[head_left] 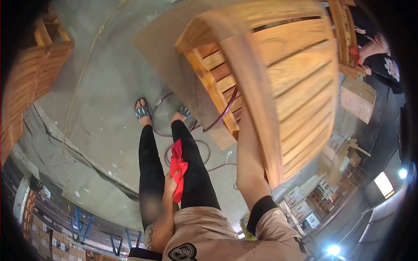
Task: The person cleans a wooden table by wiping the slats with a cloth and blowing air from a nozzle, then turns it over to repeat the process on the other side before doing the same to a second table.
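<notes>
A red cloth [177, 170] is gripped in my left hand [170, 182], low in front of my thighs. To the right stands a large slatted wooden piece [300, 82] with a curved frame, tilted and close to me. My right forearm reaches up behind its curved edge. The right hand itself is hidden by the wood, so its fingers do not show. A dark red hose [224, 111] passes by the slats and runs down to the floor.
Hose loops [187, 150] lie on the floor by my feet. Another slatted wooden piece [32, 87] stands at the left. At the upper right a co-worker [379, 56] is beside more wooden furniture and a cardboard box [358, 99]. A yellow cord [77, 87] crosses the floor.
</notes>
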{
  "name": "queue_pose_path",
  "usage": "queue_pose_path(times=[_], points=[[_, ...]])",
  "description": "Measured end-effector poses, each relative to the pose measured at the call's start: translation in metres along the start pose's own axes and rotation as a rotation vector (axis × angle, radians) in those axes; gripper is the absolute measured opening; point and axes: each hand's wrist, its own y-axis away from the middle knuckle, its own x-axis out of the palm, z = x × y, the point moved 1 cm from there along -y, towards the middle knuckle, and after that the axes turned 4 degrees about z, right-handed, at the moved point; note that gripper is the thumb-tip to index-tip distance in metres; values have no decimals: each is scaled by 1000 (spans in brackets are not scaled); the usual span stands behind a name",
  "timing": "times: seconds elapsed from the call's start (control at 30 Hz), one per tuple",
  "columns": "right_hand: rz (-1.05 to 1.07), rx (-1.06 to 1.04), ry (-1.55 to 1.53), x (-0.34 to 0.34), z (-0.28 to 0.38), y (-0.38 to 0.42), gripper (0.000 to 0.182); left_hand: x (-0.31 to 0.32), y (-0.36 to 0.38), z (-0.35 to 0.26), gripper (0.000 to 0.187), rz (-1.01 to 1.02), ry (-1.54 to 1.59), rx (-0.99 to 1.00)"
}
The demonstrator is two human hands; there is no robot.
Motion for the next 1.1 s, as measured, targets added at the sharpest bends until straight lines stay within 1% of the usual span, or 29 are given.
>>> queue_pose_path(times=[0.1, 0.17, 0.23, 0.27, 0.3, 0.33, 0.4, 0.43, 0.47, 0.5, 0.53, 0.57, 0.6, 0.63, 0.67, 0.7, 0.73, 0.83, 0.87, 0.93, 0.97, 1.0, 1.03, 1.07, 1.1], points=[[142, 34, 16, 1, 12, -43, 26, 3, 7, 10, 34, -66, -13, 83], [209, 76, 48, 1, 13, -46, 25, 0, 2, 20, 32, -62, 89, 87], [177, 39, 145, 7, 2, -41, 25, -2, 2, 31, 30, -48, 156, 71], [86, -126, 267, 12, -9, -44, 25, -5, 1, 33, 30, -39, 172, 61], [72, -156, 287, 13, -13, -44, 25, -6, 0, 36, 29, -31, 187, 55], [57, -186, 307, 14, -14, -43, 25, -1, 6, 15, 27, -47, 161, 33], [172, 38, 141, 10, 9, -33, 26, -6, 3, 18, 27, -28, 145, 41], [187, 59, 178, 9, 10, -32, 26, -8, 3, 20, 28, -18, 136, 44], [203, 77, 216, 9, 11, -33, 26, -7, 3, 23, 25, -21, 203, -18], [218, 94, 254, 9, 11, -33, 26, -4, 4, 16, 24, -48, 249, -23], [211, 107, 223, 9, 12, -33, 26, 2, 5, 7, 23, -73, 296, -27], [110, 75, 142, 7, 8, -35, 26, 7, 4, 4, 22, -97, 344, -34], [12, 48, 63, 5, 1, -38, 26, 5, 1, 12, 20, -77, 321, -12], [-86, 24, -14, 2, -8, -43, 26, 0, -1, 20, 20, -74, 306, -41], [-134, 24, -157, -5, -9, -50, 25, -2, -1, 20, 20, -72, 293, -69], [-321, 64, -303, -12, -10, -58, 23, -2, 0, 21, 20, -66, 277, -98], [-477, 61, -355, -19, -9, -67, 21, 1, 0, 20, 22, -77, 258, -57], [-706, 33, -458, -42, -18, -102, 20, 10, 10, -10, 23, -110, 262, -268], [-638, 56, -489, -46, -16, -105, 21, 10, 9, -8, 26, -124, 200, -308], [-643, 93, -343, -40, -14, -111, 20, 8, 4, 7, 22, -115, 267, -320], [-645, 116, -271, -36, -14, -111, 20, 5, 3, 17, 21, -99, 219, -276], [-598, 101, -284, -35, -14, -110, 20, 1, 2, 28, 21, -85, 171, -232], [-551, 89, -297, -36, -16, -110, 19, -3, 1, 40, 23, -59, 43, -136], [-506, 76, -309, -37, -17, -108, 19, -6, -2, 53, 23, -46, -21, -49], [-558, 65, -301, -39, -20, -111, 18, -9, -4, 65, 23, -38, -84, 38]])
